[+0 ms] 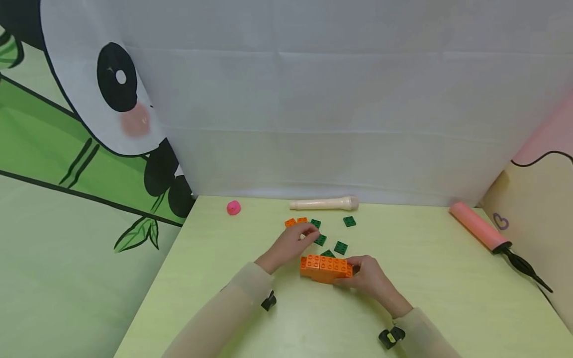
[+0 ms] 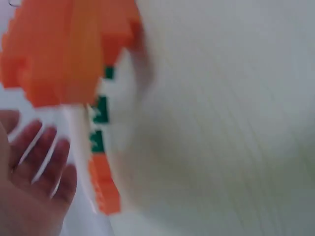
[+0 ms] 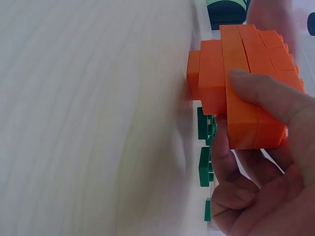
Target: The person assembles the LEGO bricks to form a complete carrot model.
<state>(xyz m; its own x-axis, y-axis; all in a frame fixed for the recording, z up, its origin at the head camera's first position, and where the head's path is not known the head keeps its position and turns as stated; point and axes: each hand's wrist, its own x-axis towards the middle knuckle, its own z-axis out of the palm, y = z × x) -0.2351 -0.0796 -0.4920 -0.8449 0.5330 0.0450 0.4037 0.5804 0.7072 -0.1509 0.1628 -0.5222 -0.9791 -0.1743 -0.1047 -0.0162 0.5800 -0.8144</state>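
My right hand (image 1: 368,274) grips a stepped block model (image 1: 323,268) built from orange toy bricks, thumb on one face and fingers on the other side. In the right wrist view the orange model (image 3: 241,130) shows several stacked layers, narrower toward one end. My left hand (image 1: 293,242) is beside the model, over the table near the loose bricks. The left wrist view shows that hand (image 2: 37,172) with its fingers loosely bent and nothing between them. Small green bricks (image 1: 340,247) lie behind the model, with loose orange bricks (image 1: 291,222) beyond the left hand.
At the back of the pale table (image 1: 215,308) lies a whitish stick with a thicker end (image 1: 324,204). A small pink round thing (image 1: 234,208) is at the back left. To the right lies a pink cylinder with a black handle (image 1: 481,228). A white cloth (image 1: 335,99) hangs behind.
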